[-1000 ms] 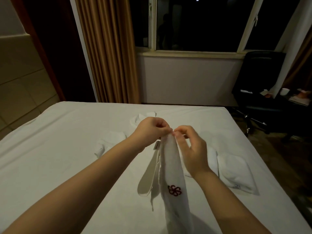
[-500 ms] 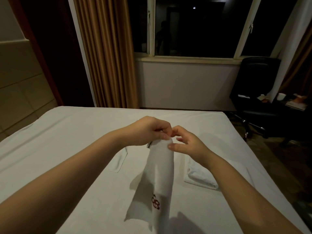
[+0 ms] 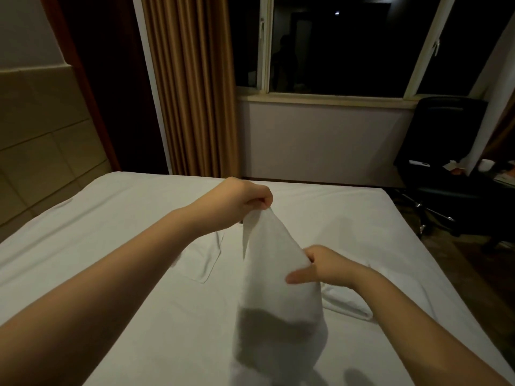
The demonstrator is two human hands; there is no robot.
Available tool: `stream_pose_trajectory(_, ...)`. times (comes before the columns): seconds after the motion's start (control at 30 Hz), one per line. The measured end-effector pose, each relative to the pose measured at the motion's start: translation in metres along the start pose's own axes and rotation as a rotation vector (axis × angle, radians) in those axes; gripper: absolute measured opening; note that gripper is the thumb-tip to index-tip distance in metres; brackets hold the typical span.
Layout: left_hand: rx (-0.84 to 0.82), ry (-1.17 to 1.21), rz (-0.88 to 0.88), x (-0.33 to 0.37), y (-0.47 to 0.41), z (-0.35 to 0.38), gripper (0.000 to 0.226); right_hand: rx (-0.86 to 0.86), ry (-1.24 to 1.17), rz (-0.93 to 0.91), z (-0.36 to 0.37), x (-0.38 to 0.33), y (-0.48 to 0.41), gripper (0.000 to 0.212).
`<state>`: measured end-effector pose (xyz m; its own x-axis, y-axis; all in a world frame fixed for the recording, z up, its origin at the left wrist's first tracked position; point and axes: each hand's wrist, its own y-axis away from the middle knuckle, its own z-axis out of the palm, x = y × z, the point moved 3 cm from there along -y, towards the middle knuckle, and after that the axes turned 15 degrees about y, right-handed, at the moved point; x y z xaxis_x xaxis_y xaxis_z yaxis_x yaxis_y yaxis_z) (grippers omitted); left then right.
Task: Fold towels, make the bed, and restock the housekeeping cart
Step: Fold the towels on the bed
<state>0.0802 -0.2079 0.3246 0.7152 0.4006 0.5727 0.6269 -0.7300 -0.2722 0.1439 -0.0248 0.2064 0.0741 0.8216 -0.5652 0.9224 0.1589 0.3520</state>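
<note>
Dim room, white bed (image 3: 125,288) fills the lower view, sheet flat with light creases. Beyond the bed's far edge: tan curtain (image 3: 192,84), dark window (image 3: 334,43), black chair (image 3: 446,151) off the far right corner. Tiled wall (image 3: 41,135) on the bed's left side. Flat white cloth (image 3: 206,257) lies mid-bed; folded towel (image 3: 348,305) lies on the bed right of centre. White towel (image 3: 278,288) held up over the bed's middle, hanging in a loose cone, lower part shadowed. Left hand (image 3: 242,201) pinches its top corner. Right hand (image 3: 326,266) grips the side edge lower down, thumb across the front.
</note>
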Motion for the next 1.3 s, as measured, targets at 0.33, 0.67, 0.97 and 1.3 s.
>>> stream_pose_trajectory(0.33, 0.137, -0.173, -0.109, -0.064, 0.01, -0.02, 0.021, 0.229, 0.75, 0.375, -0.014, 0.099, -0.013, 0.021)
stream_pose_trajectory(0.67, 0.169, -0.247, -0.266, -0.114, 0.026, -0.016, 0.024, 0.647, 0.863, 0.294, -0.044, 0.112, -0.022, 0.019)
stream_pose_trajectory(0.97, 0.344, -0.176, -0.433, -0.162, 0.012, -0.011, 0.021, 1.151, 0.496, 0.059, -0.119, 0.071, -0.039, 0.012)
stream_pose_trajectory(1.3, 0.431, -0.118, -0.554, -0.209, -0.059, -0.009, 0.014, 0.903, 0.508, 0.145, -0.191, 0.071, -0.14, 0.018)
